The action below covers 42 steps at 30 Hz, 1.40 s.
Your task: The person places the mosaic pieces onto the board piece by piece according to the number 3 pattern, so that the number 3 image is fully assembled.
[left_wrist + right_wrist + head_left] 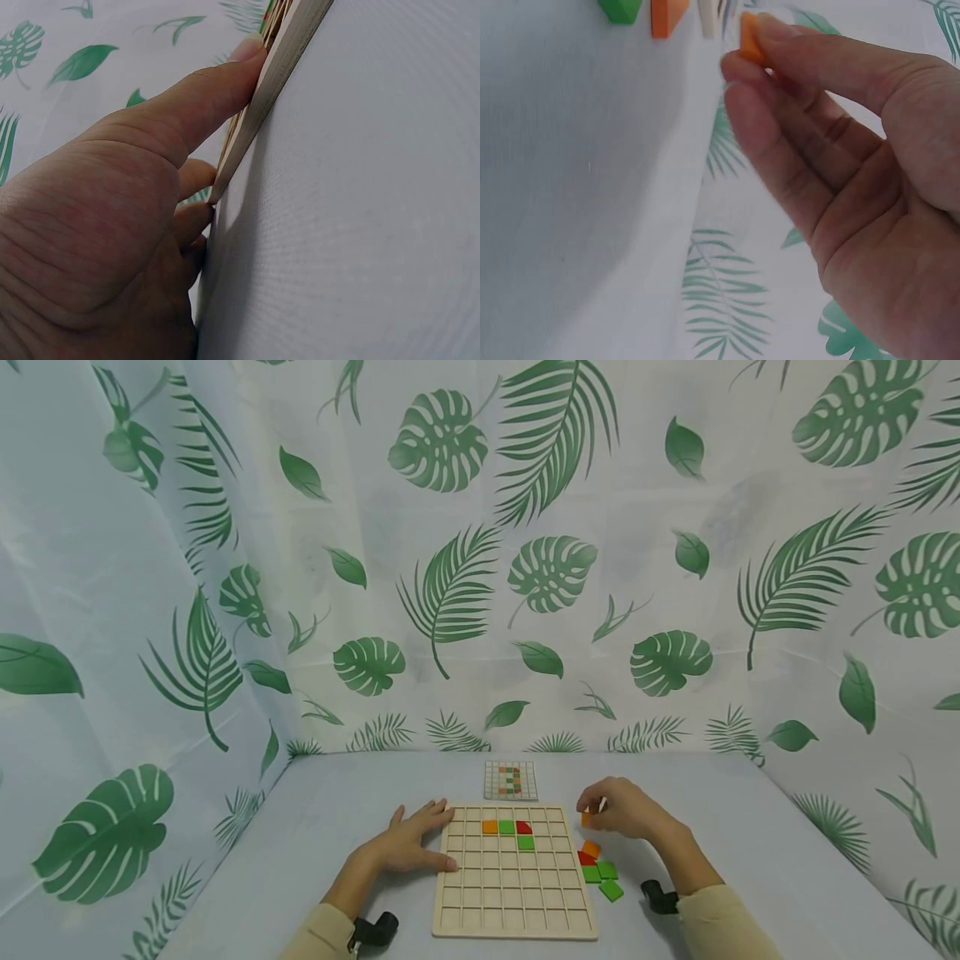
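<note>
A wooden grid board [517,893] lies flat before me. In its upper rows sit an orange tile [490,827], a green tile [507,827] and a red tile [523,827], with another green tile [526,842] under the red one. My left hand [408,843] rests at the board's left edge, fingers spread, thumb [217,90] touching the rim. Just beyond the right edge, my right hand [618,806] pinches an orange tile [750,41] between thumb and fingertips, raised off the table in the right wrist view.
Loose tiles lie right of the board: an orange one [592,849], a red one [586,858] and several green ones [611,890]. Behind the board lies a small card [493,777] printed with a coloured grid pattern. Leaf-print curtains [465,710] enclose the white table [300,827].
</note>
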{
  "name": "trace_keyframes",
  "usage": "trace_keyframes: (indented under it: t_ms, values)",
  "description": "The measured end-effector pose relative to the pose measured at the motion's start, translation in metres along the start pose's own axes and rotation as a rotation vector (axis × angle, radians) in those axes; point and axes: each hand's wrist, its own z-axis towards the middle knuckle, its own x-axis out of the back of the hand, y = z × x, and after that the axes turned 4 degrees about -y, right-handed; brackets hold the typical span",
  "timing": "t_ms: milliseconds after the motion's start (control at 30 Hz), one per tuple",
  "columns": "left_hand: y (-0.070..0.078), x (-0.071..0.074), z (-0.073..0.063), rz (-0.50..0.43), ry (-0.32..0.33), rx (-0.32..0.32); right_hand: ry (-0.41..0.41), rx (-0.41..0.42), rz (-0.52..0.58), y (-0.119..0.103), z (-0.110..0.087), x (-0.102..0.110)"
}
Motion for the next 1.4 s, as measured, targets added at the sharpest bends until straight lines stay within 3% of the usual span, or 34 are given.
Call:
trace_keyframes:
  t_ms: [300, 633, 1000, 1400]
  values:
    - [0.000, 0.001, 0.000, -0.006, -0.005, -0.002, 0.046, 0.134, 0.049, -0.005, 0.004, -0.003]
    - [0.002, 0.002, -0.002, -0.012, -0.006, -0.011, 0.105, 0.198, 0.034, -0.015, 0.007, -0.010]
    - [0.004, 0.001, -0.003, -0.009, -0.006, -0.013, 0.078, 0.290, 0.065, -0.026, 0.013, -0.026]
    - [0.004, 0.002, -0.003, -0.016, -0.002, -0.014, 0.041, 0.306, 0.076, -0.037, 0.019, -0.039]
